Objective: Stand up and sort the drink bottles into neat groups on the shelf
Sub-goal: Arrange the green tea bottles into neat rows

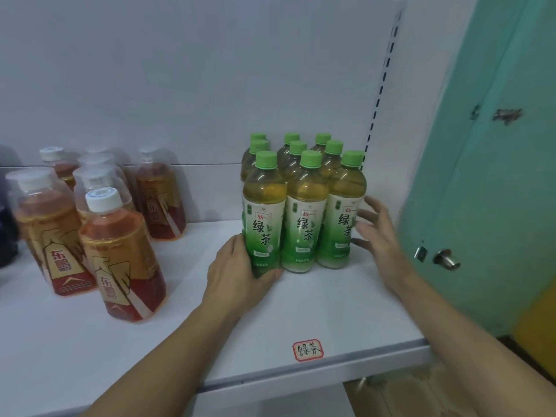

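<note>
Nine green tea bottles stand upright in a tight three-by-three block near the right end of the white shelf. They are clear plastic with rounded shoulders, bright green ribbed caps and glossy white-and-green labels; the yellow-green drink shows through above the labels. Only the front three show in full; of the back rows little more than caps and shoulders can be seen.

The left hand curls round the lower part of the front-left bottle, thumb across its base, hiding the bottom of that bottle. The right hand is spread with straight fingers beside the front-right bottle; its fingertips are at the label, though actual contact is hard to judge.

To the left, well apart, stands a looser group of squat bottles of red-orange drink with white caps and gold-and-red labels. Several wear clear plastic hoods over their caps, and the back ones are blurred. A dark shape at the far left edge is cut off and cannot be made out.

A small red-bordered sticker with handwritten characters lies on the smooth shelf near its front edge. A slotted metal upright runs up behind the green group. At the right, a teal door with scuffed paint carries a metal knob.
</note>
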### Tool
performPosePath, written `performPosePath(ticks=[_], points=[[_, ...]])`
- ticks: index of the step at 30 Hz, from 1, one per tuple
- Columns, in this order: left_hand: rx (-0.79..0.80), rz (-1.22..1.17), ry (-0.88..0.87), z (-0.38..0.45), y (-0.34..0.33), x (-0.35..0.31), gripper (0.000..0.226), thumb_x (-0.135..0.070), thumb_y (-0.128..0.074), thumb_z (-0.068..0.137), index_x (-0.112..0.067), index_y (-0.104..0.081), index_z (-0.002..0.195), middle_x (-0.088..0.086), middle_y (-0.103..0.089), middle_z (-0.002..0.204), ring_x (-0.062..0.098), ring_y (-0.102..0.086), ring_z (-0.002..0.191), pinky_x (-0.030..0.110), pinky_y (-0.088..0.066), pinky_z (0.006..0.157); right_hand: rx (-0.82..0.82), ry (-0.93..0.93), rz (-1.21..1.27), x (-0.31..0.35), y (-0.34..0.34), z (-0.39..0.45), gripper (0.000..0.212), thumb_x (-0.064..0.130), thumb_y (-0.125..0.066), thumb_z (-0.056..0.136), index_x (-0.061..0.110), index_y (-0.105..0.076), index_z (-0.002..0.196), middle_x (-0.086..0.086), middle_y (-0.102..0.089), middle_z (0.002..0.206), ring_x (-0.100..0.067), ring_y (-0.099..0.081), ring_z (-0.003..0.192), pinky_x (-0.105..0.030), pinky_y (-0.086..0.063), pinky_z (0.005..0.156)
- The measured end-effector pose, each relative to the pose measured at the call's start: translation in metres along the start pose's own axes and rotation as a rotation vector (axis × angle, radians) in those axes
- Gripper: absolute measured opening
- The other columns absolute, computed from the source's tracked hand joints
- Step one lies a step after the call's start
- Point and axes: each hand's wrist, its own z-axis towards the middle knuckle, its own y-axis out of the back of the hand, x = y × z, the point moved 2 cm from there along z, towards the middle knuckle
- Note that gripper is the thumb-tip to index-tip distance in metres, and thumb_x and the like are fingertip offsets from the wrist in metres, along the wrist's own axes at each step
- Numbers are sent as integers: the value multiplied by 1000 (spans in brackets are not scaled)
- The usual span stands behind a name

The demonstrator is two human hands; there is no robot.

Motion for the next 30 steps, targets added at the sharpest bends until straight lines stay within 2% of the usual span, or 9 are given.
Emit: performPosePath(ticks=[4, 14, 16, 19, 21, 23, 26, 28, 30], points=[[25, 16, 0, 2, -1, 0, 79, -66, -74, 74, -32, -41, 138, -7, -58, 131, 19, -59, 117, 42, -53, 95, 215, 20, -260, -4, -16, -8, 76, 14, -82, 83, 37, -35, 138, 17, -61, 128, 0, -64, 114, -24, -55, 95], [95, 66, 5, -1, 6, -8, 80, -68, -73, 72, -36, -40, 138, -12, -59, 134, 21, -60, 117, 43, -51, 97, 162, 33, -293, -2, -17, -10, 82, 26, -86, 76, 36, -37, 142, 14, -64, 129, -7, -64, 115, -37, -55, 100], [146, -88, 28, 0, 6, -9, 89, -72, -79, 65, -38, -41, 138, -18, -61, 132, 14, -62, 117, 42, -52, 100, 180, 18, -260, -4, -15, -9, 81, 24, -86, 77, 36, -38, 141, 16, -64, 128, -6, -64, 115, -37, -55, 101], [179, -611, 95, -2, 13, -6, 84, -53, -84, 75, -29, -43, 144, -20, -59, 139, -3, -59, 123, 28, -49, 106, 234, 8, -23, -1, -14, -11, 63, 18, -71, 90, 35, -39, 142, 11, -64, 131, -4, -62, 120, -33, -52, 103], [111, -826, 209, 1, 20, 1, 75, -63, -64, 89, -27, -42, 151, -16, -45, 152, 1, -45, 136, 32, -34, 114, 146, -25, 228, 3, -10, -3, 50, 32, -56, 92, 32, -44, 140, 7, -62, 136, -6, -59, 125, -32, -49, 104], [6, -993, 341, 8, 25, -2, 83, -75, -43, 92, -23, -35, 157, -10, -38, 159, 6, -36, 143, 40, -23, 121, 15, -82, 317, 5, -5, 24, 54, 51, -46, 91, 30, -51, 140, 7, -61, 139, -10, -54, 131, -44, -42, 111], [-93, -1112, 436, 37, 16, 1, 91, -77, -39, 90, -20, -30, 160, -3, -34, 164, 14, -34, 149, 49, -16, 126, 71, -203, 300, 13, -11, 65, 54, 62, -42, 91, 30, -69, 126, 6, -68, 132, -15, -58, 129, -51, -38, 115], [-67, -1180, 458, 51, 8, -3, 92, -82, -46, 84, -20, -45, 152, 3, -50, 154, 23, -49, 141, 53, -29, 122, 112, -266, 334, 12, -22, 76, 50, 56, -41, 98, 24, -79, 104, -3, -76, 113, -21, -70, 110, -43, -52, 103], [-101, -1176, 465, 48, 10, -23, 67, -64, -37, 99, -14, -62, 136, 12, -68, 133, 30, -65, 123, 50, -46, 109, 181, -336, 480, 3, -32, 74, 57, 48, -36, 102, 19, -79, 80, -9, -77, 89, -25, -74, 81, -35, -60, 78]])
